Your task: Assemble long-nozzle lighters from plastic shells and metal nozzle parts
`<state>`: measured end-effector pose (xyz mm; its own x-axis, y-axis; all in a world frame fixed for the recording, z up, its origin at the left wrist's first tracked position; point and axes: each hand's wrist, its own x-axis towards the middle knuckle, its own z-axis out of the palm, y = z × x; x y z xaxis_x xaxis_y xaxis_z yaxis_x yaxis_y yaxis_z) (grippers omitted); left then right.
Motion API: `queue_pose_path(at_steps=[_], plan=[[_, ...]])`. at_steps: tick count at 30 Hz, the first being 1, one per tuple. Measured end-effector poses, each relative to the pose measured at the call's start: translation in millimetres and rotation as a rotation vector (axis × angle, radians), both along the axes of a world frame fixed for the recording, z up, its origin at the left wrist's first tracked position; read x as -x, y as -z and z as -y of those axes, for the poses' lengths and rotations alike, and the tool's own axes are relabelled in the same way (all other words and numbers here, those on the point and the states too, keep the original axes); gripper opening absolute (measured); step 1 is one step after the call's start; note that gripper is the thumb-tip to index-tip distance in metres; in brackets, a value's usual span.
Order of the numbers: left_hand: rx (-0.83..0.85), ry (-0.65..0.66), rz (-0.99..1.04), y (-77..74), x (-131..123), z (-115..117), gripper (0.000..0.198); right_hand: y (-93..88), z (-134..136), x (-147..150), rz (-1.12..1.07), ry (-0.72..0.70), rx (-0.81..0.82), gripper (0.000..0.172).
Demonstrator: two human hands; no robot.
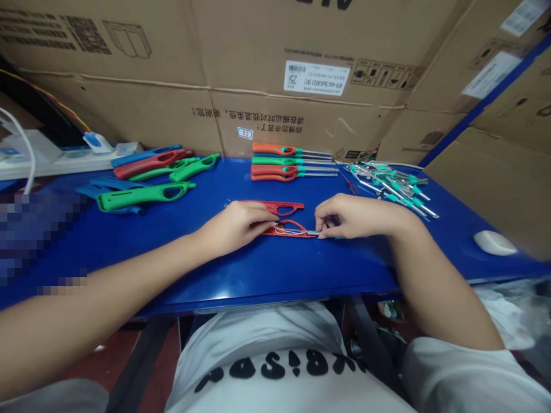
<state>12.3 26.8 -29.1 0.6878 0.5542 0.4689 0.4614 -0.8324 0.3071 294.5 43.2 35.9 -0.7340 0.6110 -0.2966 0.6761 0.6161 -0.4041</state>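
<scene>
My left hand (235, 225) is closed on the left end of a red lighter shell half (289, 229) lying on the blue table (267, 269). My right hand (346, 216) pinches the metal tube and green inner part at that shell's right end. A second red shell half (275, 206) lies just behind, near my left fingertips.
Several empty green, red and blue shells (148, 172) lie at the back left. Assembled lighters (288, 162) are lined up at the back centre. A pile of green inner parts with metal tubes (394, 186) sits at the right. Cardboard boxes (275, 74) wall the back. A white object (494, 242) rests far right.
</scene>
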Motion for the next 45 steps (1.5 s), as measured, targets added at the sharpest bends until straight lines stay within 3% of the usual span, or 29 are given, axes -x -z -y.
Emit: queue_pose_path(at_steps=[12, 20, 28, 40, 45], plan=[[0.047, -0.012, 0.03, -1.5, -3.7, 3.2, 0.018, 0.3, 2.4, 4.2, 0.071, 0.026, -0.146, 0.005], [0.088, -0.045, 0.053, -1.4, -6.4, 5.2, 0.02, 1.8, 8.6, 10.4, 0.184, 0.022, -0.368, 0.016], [0.099, -0.061, 0.107, 2.1, -13.7, 6.3, 0.02, 0.8, -0.7, 6.6, 0.09, 0.051, -0.164, 0.007], [0.029, -0.15, 0.011, 2.8, -15.9, 12.5, 0.018, 2.4, -2.7, 4.8, 0.062, 0.089, -0.125, 0.005], [0.011, -0.062, -0.068, -2.0, -10.1, 15.0, 0.022, 4.2, -3.9, 1.9, 0.035, 0.086, -0.109, 0.004]])
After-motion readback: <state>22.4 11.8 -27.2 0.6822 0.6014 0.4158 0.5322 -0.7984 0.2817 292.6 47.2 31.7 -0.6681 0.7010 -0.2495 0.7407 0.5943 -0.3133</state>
